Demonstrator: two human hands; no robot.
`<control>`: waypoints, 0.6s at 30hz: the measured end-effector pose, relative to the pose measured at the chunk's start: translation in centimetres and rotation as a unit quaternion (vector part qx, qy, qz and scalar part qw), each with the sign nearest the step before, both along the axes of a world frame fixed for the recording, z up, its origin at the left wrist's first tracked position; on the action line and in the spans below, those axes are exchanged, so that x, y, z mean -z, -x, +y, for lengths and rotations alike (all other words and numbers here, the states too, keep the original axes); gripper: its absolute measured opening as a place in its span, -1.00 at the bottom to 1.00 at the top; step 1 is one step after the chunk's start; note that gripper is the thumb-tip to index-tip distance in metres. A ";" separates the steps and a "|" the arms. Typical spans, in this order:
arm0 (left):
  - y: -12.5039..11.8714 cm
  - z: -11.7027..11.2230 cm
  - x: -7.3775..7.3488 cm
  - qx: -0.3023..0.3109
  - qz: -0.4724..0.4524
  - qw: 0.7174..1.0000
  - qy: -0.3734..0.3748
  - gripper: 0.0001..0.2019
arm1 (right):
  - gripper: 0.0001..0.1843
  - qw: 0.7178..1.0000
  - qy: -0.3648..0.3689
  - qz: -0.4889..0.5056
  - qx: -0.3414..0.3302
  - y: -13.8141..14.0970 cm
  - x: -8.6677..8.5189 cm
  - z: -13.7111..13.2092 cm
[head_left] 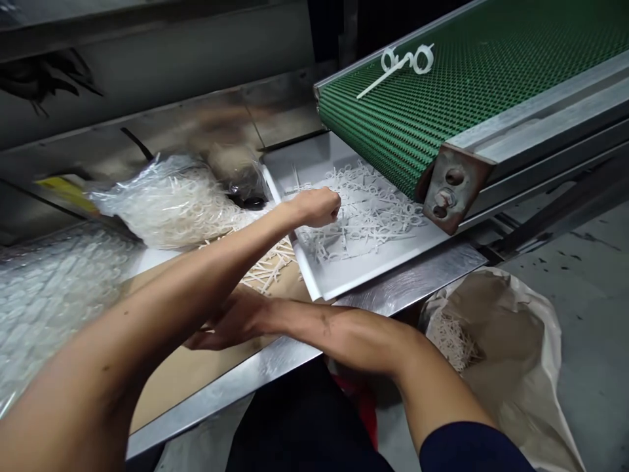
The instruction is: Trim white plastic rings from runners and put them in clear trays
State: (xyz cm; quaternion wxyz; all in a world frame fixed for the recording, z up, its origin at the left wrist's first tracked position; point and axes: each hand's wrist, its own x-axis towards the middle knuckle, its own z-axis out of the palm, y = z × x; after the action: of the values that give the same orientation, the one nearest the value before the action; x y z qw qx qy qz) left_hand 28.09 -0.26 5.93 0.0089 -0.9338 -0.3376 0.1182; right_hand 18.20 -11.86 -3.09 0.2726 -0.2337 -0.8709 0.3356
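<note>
Navy sleeve (469, 449) at my right arm, and that arm crosses under my left forearm, so my right hand (223, 321) sits half open over a cardboard sheet (189, 383), fingers loose, with nothing showing in them. Beside my right arm, on the near right, a white sack (511, 341) lies open on the floor with a heap of white plastic strips (452, 341) inside. My left hand (317, 207) is curled nearly shut just above the loose white plastic pieces (363, 216) scattered across a steel tray (314, 282); I cannot tell whether it has hold of one. To the left of the tray, a clear plastic bag (167, 206) bulges with more white pieces. Farther right and beyond, a green conveyor belt (417, 111) ends over the tray, one white plastic piece (403, 62) lying on it.
</note>
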 end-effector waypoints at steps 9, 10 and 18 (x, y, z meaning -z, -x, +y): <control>6.4 -0.2 -5.8 -0.087 -0.270 0.959 0.022 -0.90 | -0.51 0.982 -0.178 0.055 0.015 0.7 1.5 -0.2; 7.2 -0.3 -5.8 -0.096 -0.305 0.947 0.003 -0.90 | -0.51 0.982 -0.181 0.051 0.021 0.7 1.7 -0.2; 15.5 -4.2 -5.6 -0.162 -0.497 0.852 -0.011 -0.73 | -0.56 0.980 -0.192 0.013 0.044 0.1 1.8 0.3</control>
State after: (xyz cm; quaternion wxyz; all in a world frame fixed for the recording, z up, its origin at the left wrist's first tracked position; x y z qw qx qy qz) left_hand 12.55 -4.50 11.51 -0.1692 -0.7998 -0.4450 -0.3657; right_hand 18.10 -11.59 -4.91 0.3382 -0.2105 -0.9044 0.1530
